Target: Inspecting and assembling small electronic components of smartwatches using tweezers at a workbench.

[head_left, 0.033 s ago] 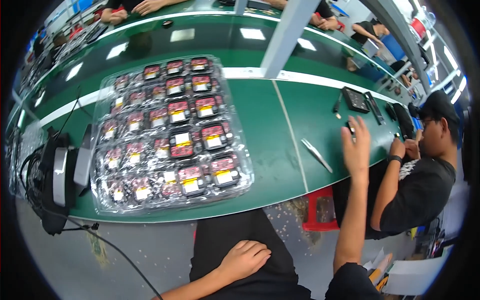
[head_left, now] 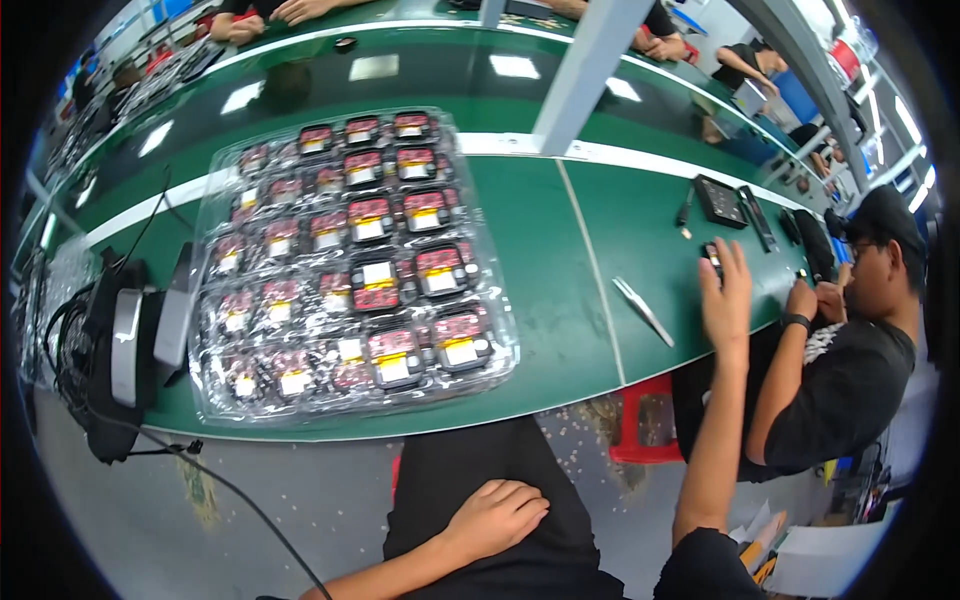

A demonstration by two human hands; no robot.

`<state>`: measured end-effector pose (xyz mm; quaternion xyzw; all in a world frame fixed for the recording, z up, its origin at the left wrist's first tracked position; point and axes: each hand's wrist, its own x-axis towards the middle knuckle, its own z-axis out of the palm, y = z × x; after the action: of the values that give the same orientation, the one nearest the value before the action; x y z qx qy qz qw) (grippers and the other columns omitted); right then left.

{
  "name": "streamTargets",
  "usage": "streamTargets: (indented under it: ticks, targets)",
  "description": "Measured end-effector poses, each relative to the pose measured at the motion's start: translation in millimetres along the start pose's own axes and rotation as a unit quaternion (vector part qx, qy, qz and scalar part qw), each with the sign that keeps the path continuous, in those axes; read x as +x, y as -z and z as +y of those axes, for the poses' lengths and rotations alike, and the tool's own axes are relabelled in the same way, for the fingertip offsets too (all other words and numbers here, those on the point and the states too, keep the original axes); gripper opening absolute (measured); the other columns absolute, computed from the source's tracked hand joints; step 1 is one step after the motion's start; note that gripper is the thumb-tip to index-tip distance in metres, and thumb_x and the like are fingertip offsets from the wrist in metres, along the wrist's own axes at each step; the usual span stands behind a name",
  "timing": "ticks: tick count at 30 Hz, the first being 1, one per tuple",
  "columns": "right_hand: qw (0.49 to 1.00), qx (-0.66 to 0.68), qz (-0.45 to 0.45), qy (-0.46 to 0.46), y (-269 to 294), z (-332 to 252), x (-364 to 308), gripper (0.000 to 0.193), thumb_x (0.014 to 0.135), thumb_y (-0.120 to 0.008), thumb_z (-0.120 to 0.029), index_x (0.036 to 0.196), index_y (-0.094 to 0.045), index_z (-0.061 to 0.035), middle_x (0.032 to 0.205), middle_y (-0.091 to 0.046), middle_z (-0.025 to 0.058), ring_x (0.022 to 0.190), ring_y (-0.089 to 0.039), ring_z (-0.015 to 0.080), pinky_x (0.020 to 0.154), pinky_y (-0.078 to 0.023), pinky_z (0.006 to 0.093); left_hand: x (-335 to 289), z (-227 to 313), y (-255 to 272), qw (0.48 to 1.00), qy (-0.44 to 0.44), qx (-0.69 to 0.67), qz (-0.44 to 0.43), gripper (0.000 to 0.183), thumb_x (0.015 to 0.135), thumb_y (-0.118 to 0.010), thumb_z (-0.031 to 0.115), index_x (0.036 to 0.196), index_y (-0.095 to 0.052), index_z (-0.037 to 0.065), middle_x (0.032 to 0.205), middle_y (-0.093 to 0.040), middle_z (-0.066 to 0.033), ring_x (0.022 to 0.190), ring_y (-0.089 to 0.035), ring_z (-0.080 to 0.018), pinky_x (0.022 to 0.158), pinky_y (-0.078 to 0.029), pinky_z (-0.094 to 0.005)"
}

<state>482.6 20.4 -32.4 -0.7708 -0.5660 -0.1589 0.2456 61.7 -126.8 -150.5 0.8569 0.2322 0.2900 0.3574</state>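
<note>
My left hand [head_left: 497, 517] lies flat on my dark-trousered thigh, its fingers stretched and holding nothing. Over the right part of the green bench reaches my right hand [head_left: 728, 300], open, with its fingers extended. Beside its fingertips is a small black device [head_left: 711, 256] with a reddish face; whether they touch, I cannot tell. Tweezers [head_left: 643, 311] lie on the bench left of that hand. To the left, a stack of clear plastic trays [head_left: 505, 345] holds rows of small black-framed modules [head_left: 441, 269] with red, yellow and white faces.
A co-worker [head_left: 840, 350] sits close on my right, hands at the bench. Beyond my right hand lie a black box [head_left: 720, 202] and a long black strip [head_left: 757, 220]. A grey post [head_left: 580, 85] rises from the bench's back edge. A black cable [head_left: 240, 500] hangs at lower left.
The whole view has shifted slightly, so the bench appears a little farther right. My right hand has moved slightly right, and more of the small black device shows beside it.
</note>
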Motion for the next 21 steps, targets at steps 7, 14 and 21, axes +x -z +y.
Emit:
streamTargets:
  ticks: [7, 14, 21]
  targets:
    - [0.988, 0.049, -0.141, -0.044, -2.3, -15.3, -10.9, 0.053, 0.112, -0.052, -0.038, 0.155, -0.055, -0.0079, 0.165, -0.044, 0.0228, 0.157, -0.034, 0.0417, 0.128, -0.027, 0.0458, -1.7, 2.6, -2.9, 1.000, 0.029, 0.002, 0.003, 0.015, 0.097, -0.074, 0.021, 0.107, -0.075, 0.010, 0.106, -0.071, 0.0002, 0.103, -0.068, -0.0200, 0.091, -0.052, -0.0358]
    - [0.974, 0.117, -0.180, 0.064, 1.6, -102.1, -11.3, 0.052, 0.108, -0.059, -0.032, 0.153, -0.056, -0.0054, 0.163, -0.046, 0.0229, 0.153, -0.038, 0.0421, 0.128, -0.027, 0.0463, -0.9, 5.4, -4.3, 1.000, 0.020, -0.014, 0.007, 0.015, 0.097, -0.074, 0.021, 0.106, -0.075, 0.009, 0.107, -0.071, 0.0002, 0.102, -0.068, -0.0200, 0.091, -0.052, -0.0359]
    - [0.947, 0.158, -0.198, 0.199, -7.2, -167.0, -17.9, 0.060, 0.097, -0.074, -0.028, 0.152, -0.057, -0.0081, 0.160, -0.047, 0.0243, 0.148, -0.042, 0.0464, 0.127, -0.030, 0.0511, 0.0, 2.4, 2.2, 0.999, 0.044, 0.026, -0.012, 0.014, 0.096, -0.075, 0.022, 0.105, -0.075, 0.010, 0.108, -0.072, 0.0006, 0.102, -0.067, -0.0197, 0.090, -0.052, -0.0358]
